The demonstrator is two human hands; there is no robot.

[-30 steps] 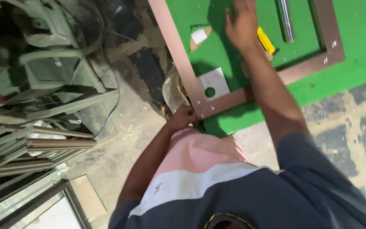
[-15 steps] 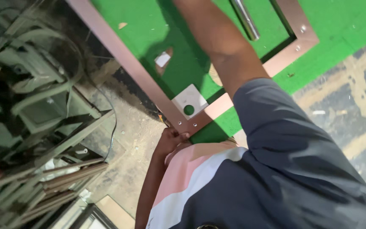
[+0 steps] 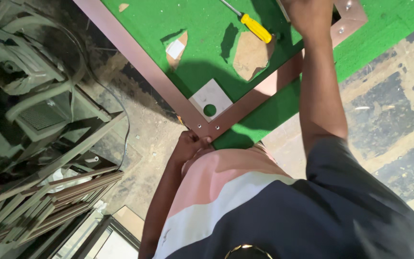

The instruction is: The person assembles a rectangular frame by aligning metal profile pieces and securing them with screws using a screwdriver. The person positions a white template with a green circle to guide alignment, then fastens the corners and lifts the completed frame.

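A green mat [image 3: 168, 29] covers the upper centre of the frame, laid on a rough concrete floor [image 3: 389, 120], and on it lies a brown metal frame [image 3: 135, 62] whose two rails meet at a screwed corner [image 3: 206, 128] in the middle of the frame. A square grey corner plate [image 3: 211, 98] with a round hole sits just inside that joint, touching both rails. The person, in a pink, white and dark striped shirt [image 3: 264, 211], leans over the work from the bottom of the frame. The left hand [image 3: 190, 144] is closed around the outer edge of the corner, fingers curled under the rail. The right hand [image 3: 307, 14] reaches to the upper right and presses on the far rail near a second corner; its fingers run out of the frame, so whether it grips anything cannot be told. A yellow-handled screwdriver [image 3: 252, 25] lies untouched on the mat, beside scraps of brown cardboard [image 3: 250, 55]. Two screw heads show in the near corner, which suggests that joint is already fastened, while the far corner appears to be the one in hand. Stacked frame sections [image 3: 49, 201] and plastic chairs [image 3: 29, 72] fill the left side.
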